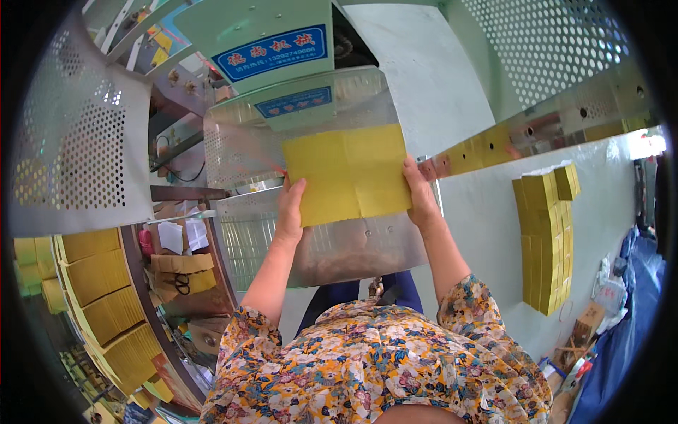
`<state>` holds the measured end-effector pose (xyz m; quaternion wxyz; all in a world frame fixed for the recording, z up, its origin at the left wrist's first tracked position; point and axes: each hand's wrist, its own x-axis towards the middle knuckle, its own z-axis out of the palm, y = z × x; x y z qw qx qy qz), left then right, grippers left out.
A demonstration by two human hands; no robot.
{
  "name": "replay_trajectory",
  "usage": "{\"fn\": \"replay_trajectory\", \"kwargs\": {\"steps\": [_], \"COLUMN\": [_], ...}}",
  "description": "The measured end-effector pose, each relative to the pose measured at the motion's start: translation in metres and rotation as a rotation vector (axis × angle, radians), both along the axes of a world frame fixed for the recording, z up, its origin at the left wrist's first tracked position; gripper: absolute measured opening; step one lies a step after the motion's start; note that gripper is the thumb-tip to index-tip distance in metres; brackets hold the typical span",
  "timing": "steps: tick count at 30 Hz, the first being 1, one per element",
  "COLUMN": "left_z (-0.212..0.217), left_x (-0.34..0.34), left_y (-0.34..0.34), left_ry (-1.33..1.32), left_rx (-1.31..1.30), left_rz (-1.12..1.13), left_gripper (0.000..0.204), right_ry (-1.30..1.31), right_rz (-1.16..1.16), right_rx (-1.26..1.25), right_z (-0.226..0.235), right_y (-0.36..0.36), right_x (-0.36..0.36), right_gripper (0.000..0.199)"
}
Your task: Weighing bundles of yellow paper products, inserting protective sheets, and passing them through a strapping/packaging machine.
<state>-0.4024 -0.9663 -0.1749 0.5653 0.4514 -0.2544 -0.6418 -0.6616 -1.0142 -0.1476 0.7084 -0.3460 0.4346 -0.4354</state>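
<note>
Between my two hands lies a yellow paper sheet or stack of sheets point(347, 173), with a faint crease down its middle; how thick it is I cannot tell. My left hand point(290, 210) grips its left edge, thumb on top. Its right edge is held by my right hand point(421, 194), and the fingers of both hands are partly hidden beneath the paper. Under and behind the paper is a shiny metal tray point(339, 251) of a machine. The machine's pale green housing point(261, 28) rises beyond it, bearing a blue label plate point(271, 54).
Perforated metal guards point(78, 134) flank the left, with another point(544, 42) at upper right. A slanting metal rail point(522, 134) runs right of the tray. Yellow paper bundles point(547, 240) stand on the floor at right; more stacks point(116, 318) fill a rack at left. Scissors point(182, 284) lie near cardboard.
</note>
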Motion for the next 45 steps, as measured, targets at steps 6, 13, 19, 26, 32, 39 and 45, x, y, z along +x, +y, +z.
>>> {"fn": "replay_trajectory", "kwargs": {"steps": [6,13,19,26,32,39,45], "left_z": [-0.010,-0.037,-0.020,-0.012,0.003,-0.002,0.005], "left_x": [-0.006,-0.001,0.016,-0.021,0.005,-0.026,-0.013], "left_y": [-0.004,-0.009,0.001,-0.027,0.019,0.105,0.143], "left_ry": [-0.113,-0.241,-0.251,-0.041,-0.028,-0.379,-0.603], "left_rx": [-0.003,0.000,-0.090,-0.106,-0.027,-0.011,0.076], "left_rz": [0.119,-0.022,-0.026,-0.152,-0.001,0.312,0.430], "left_gripper": [0.050,0.049,0.067,0.063,0.055,0.049,0.044], "right_ry": [0.034,0.066,0.226,0.223,0.290,-0.142,0.035], "right_rz": [-0.036,-0.086,0.103,-0.053,-0.117,-0.051,-0.136], "right_rx": [0.079,0.097,-0.153,-0.276,-0.471,-0.094,-0.096], "right_z": [-0.006,-0.043,-0.046,-0.041,0.012,-0.021,-0.031], "right_y": [-0.013,-0.006,-0.019,-0.010,0.005,0.073,0.112], "right_x": [0.012,-0.003,0.028,-0.007,0.019,0.008,0.020], "right_gripper": [0.065,0.055,0.077,0.076,0.059,0.047,0.040]}}
